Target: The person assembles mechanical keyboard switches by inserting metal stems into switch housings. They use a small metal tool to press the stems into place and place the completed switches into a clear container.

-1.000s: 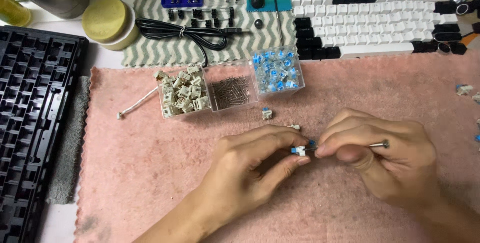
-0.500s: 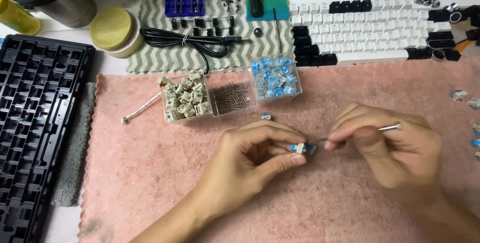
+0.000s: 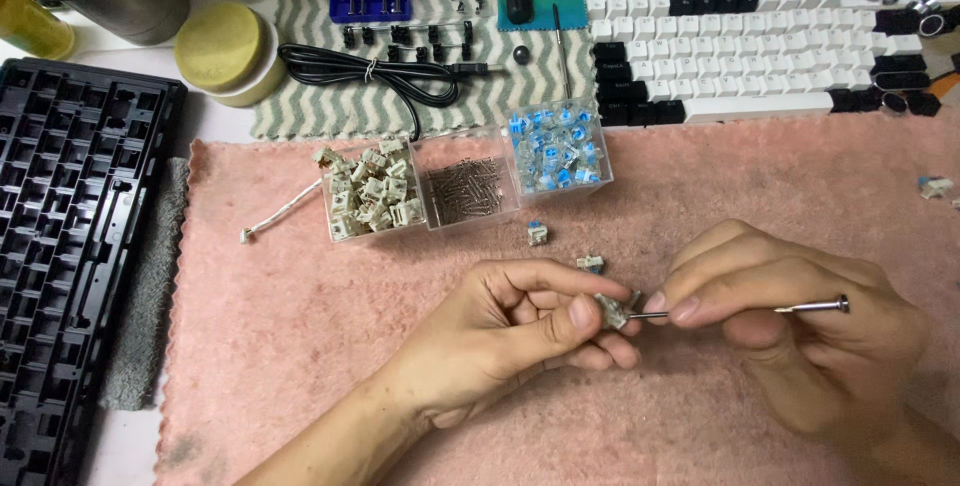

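Far left: black keyboard case lies half off the pink towel, untouched; three clear boxes sit in a row at the towel's top edge: beige switch housings, metal springs, blue switch parts; two loose switch pieces lie on the towel below them, one with a blue top, one just above my left thumb.

My left hand is closed in a pinch; thumb and forefinger clamp a small grey switch part, held just above the towel near centre; the other fingers are curled underneath.

The relation that matters: the thin metal tool lies nearly horizontal, long axis left-right, flat head at the far right, tip touching the right side of the switch part; so the part sits directly left of my right fingertips, in line with the tool's axis; both hands are at it, left holds, right works.

My right hand is closed around the tool; thumb and forefinger pinch the shaft close to the tip, the rest of the shaft runs across the knuckles.

Versus half a second ago: a blue piece showed between my fingertips then, now only the grey part is visible; hands sit in much the same place on the towel, the tool a touch flatter; boxes and loose pieces unmoved.

Top right: white and black keycaps laid out in rows, well apart from both hands.
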